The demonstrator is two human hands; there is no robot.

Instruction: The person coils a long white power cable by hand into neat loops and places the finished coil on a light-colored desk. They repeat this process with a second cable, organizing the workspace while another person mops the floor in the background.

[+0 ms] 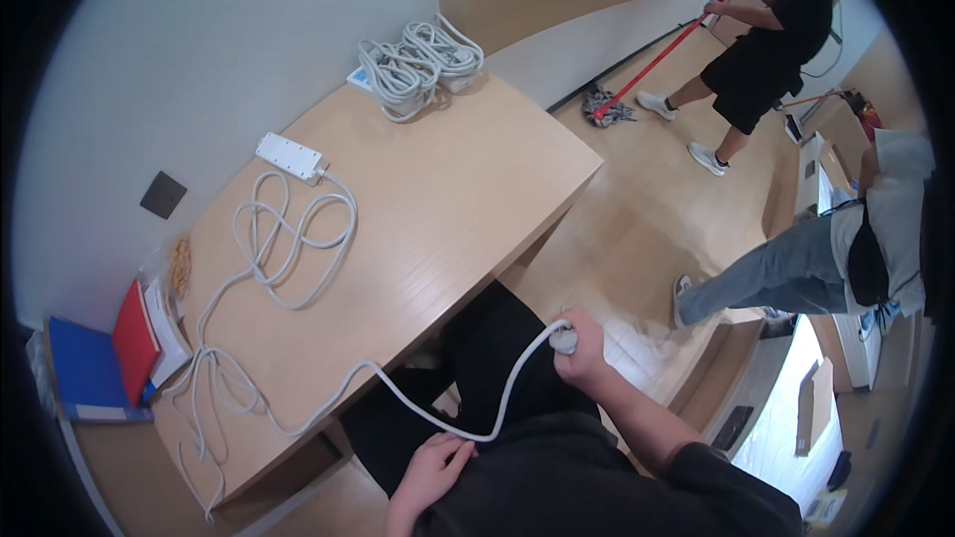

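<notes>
A grey plug (pixel 563 341) is gripped in my right hand (pixel 583 347), which is out beyond the desk's front edge. From it a white cable (pixel 509 388) sags across my lap to my left hand (pixel 433 466), whose fingers rest by the cable's low point; whether they hold it is unclear. The cable runs on over the wooden desk (pixel 418 216), where it lies in loose loops. A white power strip (pixel 291 156) lies near the wall, joined to looped cable. Farther along the desk sit bundled power strip cables (pixel 418 63).
A blue folder (pixel 93 373), a red folder (pixel 136 343) and papers (pixel 166 335) stand at the desk's left end. One person (pixel 776 37) holds a red-handled mop (pixel 660 56) on the floor. Another person (pixel 798 268) in jeans stands at right, near cardboard (pixel 815 406) and furniture.
</notes>
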